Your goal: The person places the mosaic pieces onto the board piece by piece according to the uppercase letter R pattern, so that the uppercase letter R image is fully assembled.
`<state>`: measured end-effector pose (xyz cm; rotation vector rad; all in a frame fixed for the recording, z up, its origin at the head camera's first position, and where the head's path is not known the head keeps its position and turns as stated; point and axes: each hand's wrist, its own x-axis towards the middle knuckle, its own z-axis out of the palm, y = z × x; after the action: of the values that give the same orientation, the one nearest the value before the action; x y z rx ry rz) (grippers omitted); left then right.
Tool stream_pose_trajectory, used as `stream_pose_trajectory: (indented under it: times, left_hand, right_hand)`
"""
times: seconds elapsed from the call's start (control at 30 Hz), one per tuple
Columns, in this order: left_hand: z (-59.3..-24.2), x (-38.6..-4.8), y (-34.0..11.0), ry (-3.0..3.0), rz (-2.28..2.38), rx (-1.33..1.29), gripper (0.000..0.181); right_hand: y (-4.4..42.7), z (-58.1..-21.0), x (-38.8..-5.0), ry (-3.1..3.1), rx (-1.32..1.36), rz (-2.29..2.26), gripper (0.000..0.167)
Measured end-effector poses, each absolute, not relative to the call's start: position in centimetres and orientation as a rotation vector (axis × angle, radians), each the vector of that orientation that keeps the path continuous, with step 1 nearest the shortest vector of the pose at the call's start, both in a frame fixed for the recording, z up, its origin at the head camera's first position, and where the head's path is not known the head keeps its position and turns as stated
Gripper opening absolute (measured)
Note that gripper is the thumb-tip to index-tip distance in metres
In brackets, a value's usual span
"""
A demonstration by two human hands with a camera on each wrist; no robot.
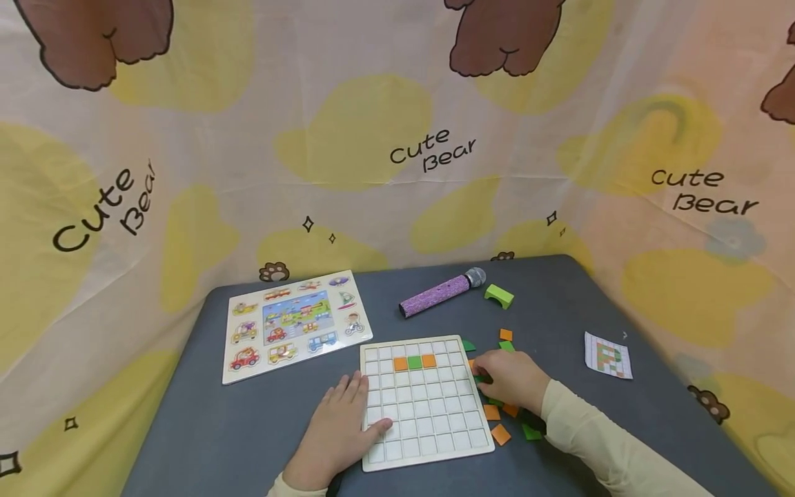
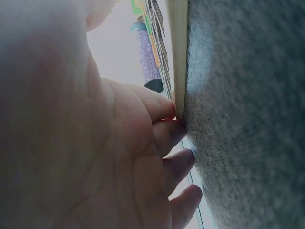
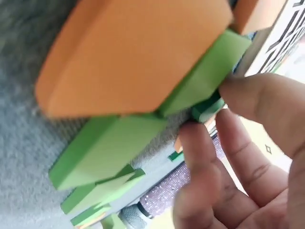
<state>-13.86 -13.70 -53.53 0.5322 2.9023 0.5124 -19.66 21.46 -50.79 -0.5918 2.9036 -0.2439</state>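
Observation:
A white grid board (image 1: 428, 431) lies on the table, with an orange tile (image 1: 400, 364), a green tile (image 1: 414, 362) and another orange tile (image 1: 428, 361) in a row near its top. My left hand (image 1: 335, 428) rests at the board's left side, thumb over the edge; its fingers touch the rim in the left wrist view. Right of the board, my right hand (image 1: 512, 379) reaches into loose orange and green tiles. In the right wrist view its thumb and a curled finger pinch a small dark green tile (image 3: 207, 109) beside larger-looking orange (image 3: 138, 57) and green tiles.
A vehicle picture puzzle (image 1: 298, 324) lies at the back left. Behind the board are a glittery purple microphone (image 1: 437, 295) and a green arch block (image 1: 499, 296). A pattern card (image 1: 609, 356) lies at the right. Printed cloth (image 1: 360, 207) hangs around the table.

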Motion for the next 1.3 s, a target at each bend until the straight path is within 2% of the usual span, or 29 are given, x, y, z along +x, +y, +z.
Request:
stream_pose_trajectory:
  times: [0.47,0.77,0.93,1.13,1.3]
  left_hand:
    - [-53.2,-13.9,-13.6,2.907,0.502,0.539,0.098]
    - [-53.1,-13.9,-13.5,2.911,0.483,0.547,0.098]
    - [-53.1,-13.9,-13.6,2.913,0.470,0.533,0.099]
    - [-53.1,-13.8,-13.5,2.909,0.473,0.536,0.098]
    - [-53.4,-14.0,-13.7,2.906,0.482,0.540,0.098]
  right_hand:
    - [20.9,-50.2,-19.6,2.854,-0.533,-0.300,0.022]
    - [20.3,-49.0,-20.7,2.884,-0.582,-0.453,0.002]
    - [18.0,-48.3,-22.4,2.826,-0.656,-0.537,0.010]
    - [16.2,-49.3,-24.3,2.790,-0.610,-0.502,0.018]
    - [15.6,-50.2,-24.7,2.878,-0.716,-0.361,0.018]
